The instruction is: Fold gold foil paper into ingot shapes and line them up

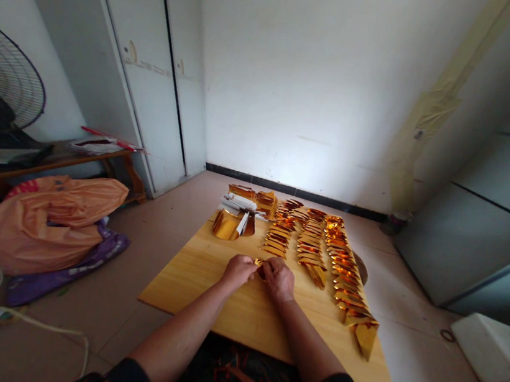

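Both grips pinch one small gold foil piece (259,264) between left hand (238,271) and right hand (279,279), held low over the wooden surface (206,278), likely to steady it. Folded gold pieces (347,278) lie in overlapping rows beyond, kept within reach; fingertips and the piece's shape are mostly hidden.

board (205,285) on floor | foil rows (322,250) right | bags (44,220) left

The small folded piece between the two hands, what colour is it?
Shiny gold, seen in the head view: the folded foil piece pinched between the left hand and right hand.
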Demonstrator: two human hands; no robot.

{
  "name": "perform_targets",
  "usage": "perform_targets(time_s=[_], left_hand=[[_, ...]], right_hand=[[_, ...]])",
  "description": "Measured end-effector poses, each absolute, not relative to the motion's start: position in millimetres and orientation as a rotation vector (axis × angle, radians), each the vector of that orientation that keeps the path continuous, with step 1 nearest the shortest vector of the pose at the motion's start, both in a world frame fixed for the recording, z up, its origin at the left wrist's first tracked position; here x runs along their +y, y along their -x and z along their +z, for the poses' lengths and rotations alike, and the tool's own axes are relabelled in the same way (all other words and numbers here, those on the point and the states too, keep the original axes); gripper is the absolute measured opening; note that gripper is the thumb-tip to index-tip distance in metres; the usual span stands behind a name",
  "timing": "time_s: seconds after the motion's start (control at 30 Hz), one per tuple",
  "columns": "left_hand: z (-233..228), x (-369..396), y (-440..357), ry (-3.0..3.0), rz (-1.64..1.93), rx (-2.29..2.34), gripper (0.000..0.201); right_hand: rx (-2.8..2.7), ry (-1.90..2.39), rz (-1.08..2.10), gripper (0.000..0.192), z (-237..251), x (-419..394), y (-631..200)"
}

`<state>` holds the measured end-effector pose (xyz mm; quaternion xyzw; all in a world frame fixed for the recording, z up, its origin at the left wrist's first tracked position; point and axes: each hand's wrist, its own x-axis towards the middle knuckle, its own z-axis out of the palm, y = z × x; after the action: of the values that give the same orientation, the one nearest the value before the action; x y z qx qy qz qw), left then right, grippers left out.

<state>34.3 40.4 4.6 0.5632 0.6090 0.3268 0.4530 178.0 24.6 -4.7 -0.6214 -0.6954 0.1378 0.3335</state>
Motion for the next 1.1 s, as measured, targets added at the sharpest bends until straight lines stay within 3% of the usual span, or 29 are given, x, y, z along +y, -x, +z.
perform_targets(time_s=[0.17,0.7,1.1], left_hand=[[7,41,-36,-1.356,0.832,1.517,0.021],[13,37,-43,-1.257,0.885,1.473,0.020],[12,36,-48,-1.233,0.894,1.503,0.018]], right_hand=[[-1.787,1.599,0.346,0.019,-9,24,-181],[-1.799,1.582,0.085,0.023,-5,22,-181],[-1.828,1.595,0.106,0.018,-5,19,-181]])
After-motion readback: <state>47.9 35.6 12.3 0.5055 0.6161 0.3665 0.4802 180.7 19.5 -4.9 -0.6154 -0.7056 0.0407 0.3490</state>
